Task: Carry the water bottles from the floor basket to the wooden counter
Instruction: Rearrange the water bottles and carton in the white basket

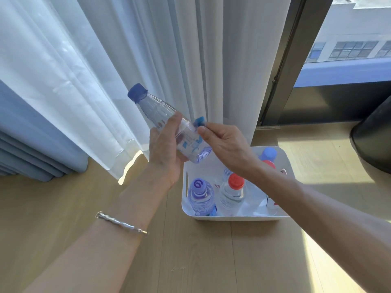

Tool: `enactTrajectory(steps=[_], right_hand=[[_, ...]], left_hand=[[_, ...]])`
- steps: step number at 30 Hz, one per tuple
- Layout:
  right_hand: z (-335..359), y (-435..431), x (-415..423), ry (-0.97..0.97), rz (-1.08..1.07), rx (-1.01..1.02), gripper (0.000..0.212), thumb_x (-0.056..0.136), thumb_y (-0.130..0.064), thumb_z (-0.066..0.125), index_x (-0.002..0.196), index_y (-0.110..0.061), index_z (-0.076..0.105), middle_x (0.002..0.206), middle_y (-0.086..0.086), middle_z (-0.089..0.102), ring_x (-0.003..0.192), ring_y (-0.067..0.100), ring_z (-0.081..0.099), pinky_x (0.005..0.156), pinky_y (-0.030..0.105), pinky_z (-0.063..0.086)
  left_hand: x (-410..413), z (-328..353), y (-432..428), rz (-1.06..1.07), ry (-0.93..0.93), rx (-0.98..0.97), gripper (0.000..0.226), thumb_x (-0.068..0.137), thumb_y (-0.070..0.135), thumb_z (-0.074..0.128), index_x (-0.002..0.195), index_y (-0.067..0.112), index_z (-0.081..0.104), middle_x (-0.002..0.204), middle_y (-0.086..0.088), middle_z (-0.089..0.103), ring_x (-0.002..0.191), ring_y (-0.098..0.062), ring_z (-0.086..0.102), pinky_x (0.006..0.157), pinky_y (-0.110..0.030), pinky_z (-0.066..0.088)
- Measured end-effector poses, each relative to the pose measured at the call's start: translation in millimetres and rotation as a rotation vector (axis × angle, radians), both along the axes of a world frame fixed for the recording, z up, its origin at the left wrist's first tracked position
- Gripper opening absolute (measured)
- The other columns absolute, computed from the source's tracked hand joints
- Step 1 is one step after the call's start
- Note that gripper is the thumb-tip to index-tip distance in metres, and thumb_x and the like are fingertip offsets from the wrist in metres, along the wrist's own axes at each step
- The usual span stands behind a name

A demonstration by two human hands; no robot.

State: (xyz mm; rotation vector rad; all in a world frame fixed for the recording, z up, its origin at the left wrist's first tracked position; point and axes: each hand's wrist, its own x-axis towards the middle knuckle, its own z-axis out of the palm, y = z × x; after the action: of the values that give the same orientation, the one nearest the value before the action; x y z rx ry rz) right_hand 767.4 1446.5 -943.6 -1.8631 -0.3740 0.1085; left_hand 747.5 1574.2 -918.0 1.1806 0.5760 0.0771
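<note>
Above the basket, my left hand (164, 152) grips a clear water bottle (157, 112) round its lower body. The bottle tilts, with its dark blue cap pointing up and left. My right hand (224, 142) pinches a small light-blue piece (200, 121) beside that bottle between thumb and forefinger; I cannot tell whether it is a cap or part of the label. The white floor basket (232, 217) stands on the wooden floor below my hands. It holds several upright bottles, among them a purple-capped one (198, 186), a red-capped one (236, 181) and a blue-capped one (269, 153). My right forearm hides part of the basket.
White sheer curtains (105, 81) and blue drapes (31, 144) hang behind the basket, down to the floor. A dark window frame (281, 81) rises at the right. A dark rounded object (374, 142) sits at the right edge. Wooden floor (190, 261) stretches in front.
</note>
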Motion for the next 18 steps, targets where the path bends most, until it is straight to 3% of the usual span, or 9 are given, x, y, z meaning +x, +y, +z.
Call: enactTrajectory(steps=[4, 7, 10, 12, 15, 18], right_hand=[[-3, 6, -8, -0.163, -0.069, -0.093, 0.031, 0.100, -0.024, 0.048, 0.081, -0.004, 0.062, 0.058, -0.007, 0.047, 0.057, 0.008, 0.042, 0.057, 0.026, 0.034], [-6, 9, -12, -0.354, -0.074, -0.205, 0.027, 0.098, -0.021, 0.048, 0.072, -0.016, 0.052, 0.057, -0.012, 0.039, 0.056, 0.009, 0.039, 0.056, 0.026, 0.032], [-5, 12, -12, -0.444, -0.065, -0.259, 0.026, 0.098, -0.020, 0.049, 0.076, -0.011, 0.059, 0.062, -0.007, 0.045, 0.058, 0.014, 0.041, 0.053, 0.022, 0.032], [-2, 14, -12, -0.319, -0.061, -0.227, 0.029, 0.100, -0.022, 0.048, 0.080, -0.006, 0.062, 0.063, -0.001, 0.053, 0.058, 0.014, 0.046, 0.053, 0.022, 0.034], [0, 12, -2, -0.039, -0.145, -0.126, 0.032, 0.099, -0.024, 0.047, 0.079, -0.006, 0.063, 0.058, -0.005, 0.054, 0.054, 0.008, 0.047, 0.054, 0.019, 0.037], [0, 6, 11, 0.251, -0.219, 0.163, 0.033, 0.099, -0.020, 0.047, 0.074, -0.010, 0.065, 0.068, 0.008, 0.066, 0.063, 0.022, 0.063, 0.065, 0.033, 0.056]], left_hand=[[4, -8, 1, 0.026, 0.142, 0.044, 0.071, 0.076, 0.041, 0.076, 0.134, 0.018, 0.042, 0.117, -0.011, 0.066, 0.089, -0.026, 0.068, 0.081, -0.052, 0.055], [4, -12, 0, 0.053, 0.210, 0.028, 0.070, 0.069, 0.045, 0.081, 0.127, 0.018, 0.051, 0.107, -0.009, 0.071, 0.081, -0.025, 0.071, 0.071, -0.046, 0.059], [6, -13, 2, 0.082, 0.237, 0.051, 0.075, 0.066, 0.045, 0.083, 0.127, 0.015, 0.052, 0.105, -0.010, 0.070, 0.078, -0.025, 0.072, 0.068, -0.046, 0.060], [6, -14, 2, 0.115, 0.210, 0.055, 0.070, 0.070, 0.038, 0.083, 0.128, 0.015, 0.051, 0.104, -0.007, 0.069, 0.068, -0.015, 0.073, 0.065, -0.045, 0.061], [3, -12, 3, 0.130, 0.143, 0.056, 0.058, 0.076, 0.023, 0.078, 0.127, 0.015, 0.050, 0.095, -0.001, 0.066, 0.048, 0.000, 0.065, 0.049, -0.030, 0.056], [2, -13, 8, 0.067, 0.079, 0.068, 0.056, 0.077, 0.018, 0.075, 0.127, 0.013, 0.049, 0.090, -0.002, 0.065, 0.068, -0.014, 0.068, 0.053, -0.032, 0.054]])
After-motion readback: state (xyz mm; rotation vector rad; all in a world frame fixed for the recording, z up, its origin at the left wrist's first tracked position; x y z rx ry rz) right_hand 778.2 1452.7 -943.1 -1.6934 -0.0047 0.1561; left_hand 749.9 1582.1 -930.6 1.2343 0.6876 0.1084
